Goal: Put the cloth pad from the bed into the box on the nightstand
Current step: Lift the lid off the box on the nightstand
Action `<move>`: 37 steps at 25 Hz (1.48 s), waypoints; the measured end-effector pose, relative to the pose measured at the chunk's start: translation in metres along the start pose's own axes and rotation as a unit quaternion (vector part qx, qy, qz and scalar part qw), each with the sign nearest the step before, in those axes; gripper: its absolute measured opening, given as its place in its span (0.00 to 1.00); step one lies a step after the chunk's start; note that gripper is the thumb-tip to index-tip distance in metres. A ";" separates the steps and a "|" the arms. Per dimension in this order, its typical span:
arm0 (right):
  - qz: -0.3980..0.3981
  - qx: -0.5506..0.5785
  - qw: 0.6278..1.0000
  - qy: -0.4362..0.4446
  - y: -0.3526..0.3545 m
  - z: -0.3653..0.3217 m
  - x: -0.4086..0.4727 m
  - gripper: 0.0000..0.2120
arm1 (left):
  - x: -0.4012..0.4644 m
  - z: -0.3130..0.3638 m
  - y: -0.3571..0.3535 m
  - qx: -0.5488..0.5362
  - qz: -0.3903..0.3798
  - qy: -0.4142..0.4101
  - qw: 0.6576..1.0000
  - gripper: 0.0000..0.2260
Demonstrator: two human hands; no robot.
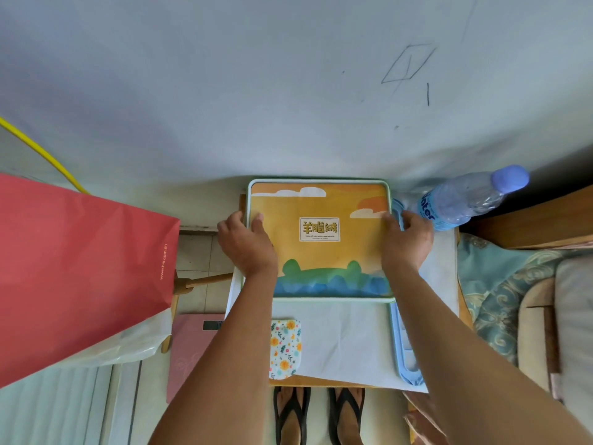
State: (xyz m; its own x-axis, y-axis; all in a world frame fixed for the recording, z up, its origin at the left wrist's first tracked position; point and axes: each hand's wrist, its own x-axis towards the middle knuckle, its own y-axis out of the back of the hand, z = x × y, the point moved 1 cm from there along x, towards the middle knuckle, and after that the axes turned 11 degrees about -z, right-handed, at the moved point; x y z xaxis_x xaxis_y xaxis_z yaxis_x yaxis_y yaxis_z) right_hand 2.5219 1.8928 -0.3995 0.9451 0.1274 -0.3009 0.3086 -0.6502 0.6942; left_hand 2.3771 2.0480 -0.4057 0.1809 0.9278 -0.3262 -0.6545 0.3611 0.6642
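A flat box (321, 203) with an orange, green and blue landscape lid lies on the nightstand (439, 277), against the wall. My left hand (245, 242) grips its left edge and my right hand (406, 240) grips its right edge. The lid is down. A small cloth pad (285, 348) with a yellow flower print lies on the white cover in front of the box, partly hidden by my left forearm.
A water bottle (465, 200) lies tilted at the box's right corner. A light blue hanger (406, 348) rests along the right side. A red paper bag (80, 268) stands to the left, a pink box (189, 351) below it. The bed (513, 300) is at the right.
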 end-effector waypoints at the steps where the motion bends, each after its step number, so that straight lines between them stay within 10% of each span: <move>1: -0.007 -0.006 1.000 0.029 0.000 -0.003 0.010 0.14 | 0.007 0.002 -0.001 0.008 -0.009 -0.016 1.000 0.15; 13: 0.015 -0.226 0.972 0.063 -0.027 -0.024 0.038 0.12 | 0.031 0.024 -0.014 0.208 0.005 -0.017 0.978 0.07; 26: -0.023 -0.166 0.985 0.026 -0.018 -0.018 0.030 0.15 | 0.019 0.038 0.014 0.001 -0.059 -0.008 0.998 0.11; 33: -0.202 -0.044 0.977 0.056 0.009 -0.001 -0.002 0.23 | 0.006 0.031 0.047 -0.064 -0.176 -0.095 0.978 0.13; 37: -0.266 -0.028 0.964 -0.013 0.007 0.019 -0.031 0.27 | -0.006 0.039 0.050 -0.105 -0.117 -0.110 0.981 0.13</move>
State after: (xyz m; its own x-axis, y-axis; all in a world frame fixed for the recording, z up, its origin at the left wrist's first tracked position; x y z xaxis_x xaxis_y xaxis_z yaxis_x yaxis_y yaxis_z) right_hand 2.4924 1.8706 -0.3978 0.6494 0.4114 -0.6396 0.7541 -0.4571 0.4716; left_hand 2.3724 2.0641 -0.3442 0.4831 0.8278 -0.2852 -0.7093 0.5609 0.4269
